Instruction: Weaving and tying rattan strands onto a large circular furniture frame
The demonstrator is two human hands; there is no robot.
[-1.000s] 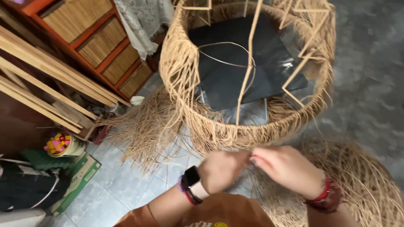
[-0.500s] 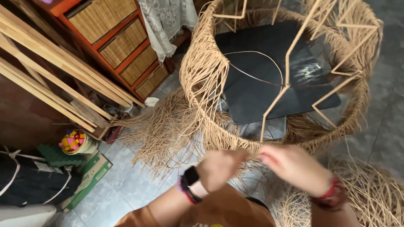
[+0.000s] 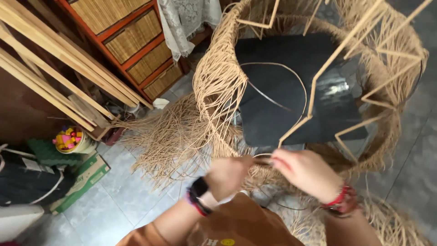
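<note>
As fists meet at basket rim (image 3: pixel 214 91), left hand (image 3: pixel 227 175), right hand (image 3: pixel 305 173) pinch strand (thin) (image 3: pixel 261 159).

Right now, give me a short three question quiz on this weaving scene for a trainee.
1. True or false: both hands, the left hand and the right hand, meet at the near rim of the basket.
2. Which wrist bears the black watch? A) left B) right
3. Fill in: inside the basket lies a ____ sheet.

Key: 1 true; 2 A; 3 black.
</note>
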